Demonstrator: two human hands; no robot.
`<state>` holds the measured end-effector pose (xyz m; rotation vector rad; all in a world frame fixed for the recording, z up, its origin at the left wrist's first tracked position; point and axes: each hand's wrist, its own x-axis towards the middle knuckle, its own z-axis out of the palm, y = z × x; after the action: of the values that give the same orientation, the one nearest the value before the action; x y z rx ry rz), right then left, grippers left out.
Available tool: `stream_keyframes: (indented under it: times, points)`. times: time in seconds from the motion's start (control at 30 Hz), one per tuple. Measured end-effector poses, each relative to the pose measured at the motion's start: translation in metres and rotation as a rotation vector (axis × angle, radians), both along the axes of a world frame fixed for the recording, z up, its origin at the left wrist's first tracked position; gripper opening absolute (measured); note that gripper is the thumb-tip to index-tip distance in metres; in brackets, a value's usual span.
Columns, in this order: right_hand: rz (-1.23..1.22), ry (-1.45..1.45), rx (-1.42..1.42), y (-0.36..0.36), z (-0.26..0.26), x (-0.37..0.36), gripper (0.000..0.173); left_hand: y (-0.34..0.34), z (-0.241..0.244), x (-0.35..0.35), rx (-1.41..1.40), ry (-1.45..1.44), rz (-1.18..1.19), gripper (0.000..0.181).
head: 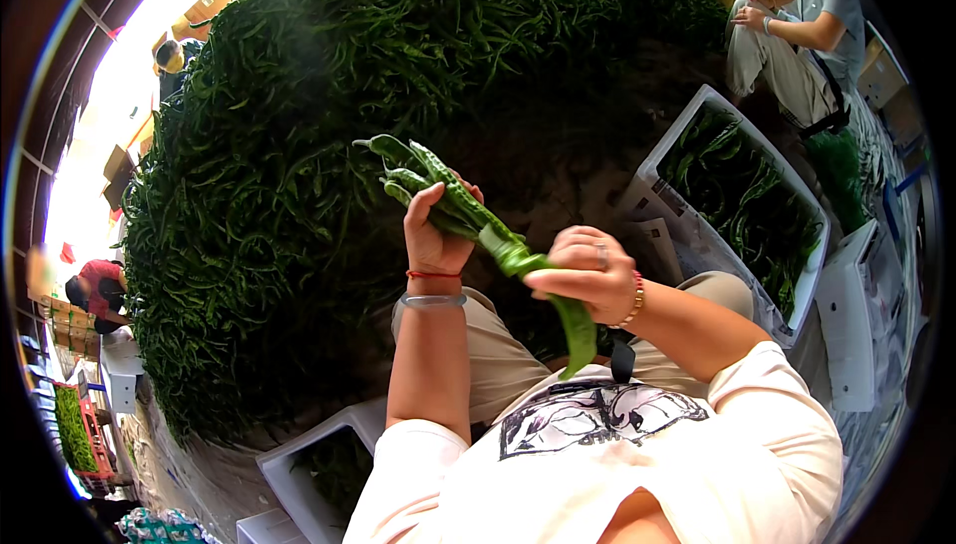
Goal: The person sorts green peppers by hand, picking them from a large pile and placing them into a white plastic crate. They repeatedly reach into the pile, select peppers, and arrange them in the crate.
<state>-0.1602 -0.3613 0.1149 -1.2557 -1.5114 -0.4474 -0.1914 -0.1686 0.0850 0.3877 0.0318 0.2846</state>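
Note:
My left hand is closed around a bunch of long green chili peppers, whose stem ends point up and to the left. Against the lower right end of the bunch, my right hand grips a broader, slightly blurred green pepper that hangs down past the fingers. Both hands are in mid-air in front of my chest. Beyond them rises a large heap of green chili peppers, spread across the middle and far side.
White foam boxes holding green peppers stand at the right and lower left. A white foam lid or box leans at the far right. One seated person is at the upper right; others are beyond the heap's left side. A red crate stands lower left.

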Motion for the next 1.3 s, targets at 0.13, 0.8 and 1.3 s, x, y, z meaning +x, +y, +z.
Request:
stream_keyframes:
  times: [0.13,0.8,1.3]
  points:
    - [-0.139,0.136,-0.189,-0.017,0.024,0.014,0.042,-0.003,-0.005,-0.016,0.002,0.033,-0.022,0.021]
    - [0.111,-0.291,-0.251,0.008,0.022,-0.021,0.026,-0.053,-0.002,-0.092,-0.068,0.174,-0.291,0.013]
    - [0.142,1.385,-0.263,-0.02,-0.015,0.033,0.02,-0.076,0.002,-0.029,0.614,0.284,-0.015,0.057]
